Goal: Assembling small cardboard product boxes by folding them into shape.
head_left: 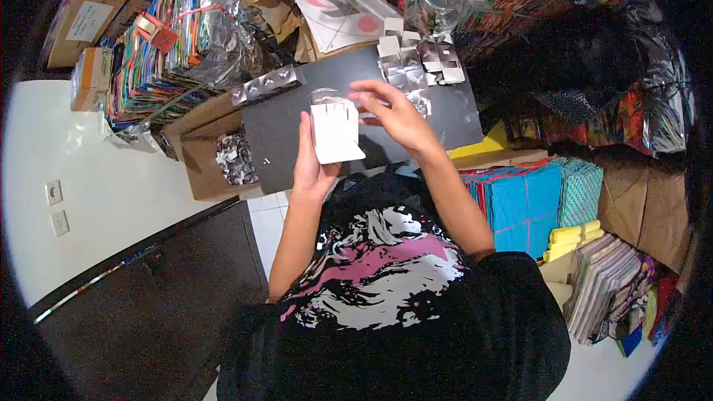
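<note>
My left hand (312, 167) grips a small white cardboard box (336, 134) over the near part of the table, its thumb up the left side and its fingers behind. Short dark slits or marks run along the box's upper part, and a flap sticks out at its lower right corner. A shiny grey surface shows at its top edge. Beside the upper right of the box is my right hand (399, 119), fingers stretched and apart. Its fingertips come close to the box; whether they touch it I cannot tell.
Small white-and-silver boxes (420, 56) cluster on the dark table (282, 141) at the far right. A row of shiny grey boxes (267, 85) lies at the far left. An open brown carton (200, 148) holds patterned pieces (236, 158). Bundled stacks (167, 52) crowd around.
</note>
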Demonstrator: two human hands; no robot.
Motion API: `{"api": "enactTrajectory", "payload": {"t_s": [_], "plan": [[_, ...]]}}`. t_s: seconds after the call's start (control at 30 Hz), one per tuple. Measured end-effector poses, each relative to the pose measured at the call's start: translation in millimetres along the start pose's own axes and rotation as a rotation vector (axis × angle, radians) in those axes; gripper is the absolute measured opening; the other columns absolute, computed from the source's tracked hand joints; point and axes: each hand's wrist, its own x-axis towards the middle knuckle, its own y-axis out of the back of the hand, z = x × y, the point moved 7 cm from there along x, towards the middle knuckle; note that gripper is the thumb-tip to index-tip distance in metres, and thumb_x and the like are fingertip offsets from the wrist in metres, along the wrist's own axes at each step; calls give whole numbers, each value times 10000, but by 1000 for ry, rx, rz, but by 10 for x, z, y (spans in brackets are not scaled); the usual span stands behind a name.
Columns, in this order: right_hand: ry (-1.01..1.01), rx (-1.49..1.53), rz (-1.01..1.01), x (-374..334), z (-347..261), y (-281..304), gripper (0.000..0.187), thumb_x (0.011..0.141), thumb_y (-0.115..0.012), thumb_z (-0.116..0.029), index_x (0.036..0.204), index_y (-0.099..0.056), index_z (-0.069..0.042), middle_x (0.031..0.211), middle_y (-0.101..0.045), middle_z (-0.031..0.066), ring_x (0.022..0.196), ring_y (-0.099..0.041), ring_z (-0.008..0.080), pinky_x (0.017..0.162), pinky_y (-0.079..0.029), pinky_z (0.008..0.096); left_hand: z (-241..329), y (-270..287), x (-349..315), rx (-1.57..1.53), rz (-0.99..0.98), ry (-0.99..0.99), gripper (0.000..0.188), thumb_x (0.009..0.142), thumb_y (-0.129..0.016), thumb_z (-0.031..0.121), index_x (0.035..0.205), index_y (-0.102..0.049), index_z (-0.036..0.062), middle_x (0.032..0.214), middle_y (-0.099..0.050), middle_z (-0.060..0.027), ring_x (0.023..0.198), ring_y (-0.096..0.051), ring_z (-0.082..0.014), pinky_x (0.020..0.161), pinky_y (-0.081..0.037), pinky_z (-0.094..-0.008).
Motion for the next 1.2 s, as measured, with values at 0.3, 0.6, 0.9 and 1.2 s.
{"api": "enactTrajectory", "payload": {"t_s": [0.3, 0.6, 0.9, 1.2], "plan": [[221, -770, -173, -351, -409, -404, 228, 979, -597, -76, 1143, -707, 38, 977, -760, 217, 889, -755, 270, 794, -563, 381, 106, 235, 17, 226, 274, -289, 384, 1126, -484, 355, 1211, -645, 17, 1143, -679, -48, 998, -638, -123, 904, -522, -313], [212, -558, -178, -269, -69, -562, 292, 920, -505, 4, 1171, -648, 50, 960, -714, 207, 879, -679, 278, 824, -533, 421, 195, 229, -15, 534, 385, -520, 368, 1116, -524, 264, 1254, -660, -49, 1120, -682, -31, 978, -592, -84, 882, -483, -258], [417, -551, -255, -160, 16, -558, 431, 935, -513, 11, 1361, -575, 30, 1279, -657, 188, 1199, -599, 246, 1050, -456, 382, 146, 276, 25, 606, 409, -531, 364, 1104, -545, 263, 1170, -677, -70, 1132, -645, -33, 1021, -569, -106, 919, -450, -261], [140, -528, -256, -141, 111, -442, 410, 927, -538, 43, 1331, -607, 19, 1186, -712, 105, 1088, -636, 180, 964, -499, 336, 315, 7, -98, 785, 412, -703, 319, 1116, -520, 274, 1186, -672, 3, 1015, -658, 16, 898, -561, -61, 830, -462, -229]]}}
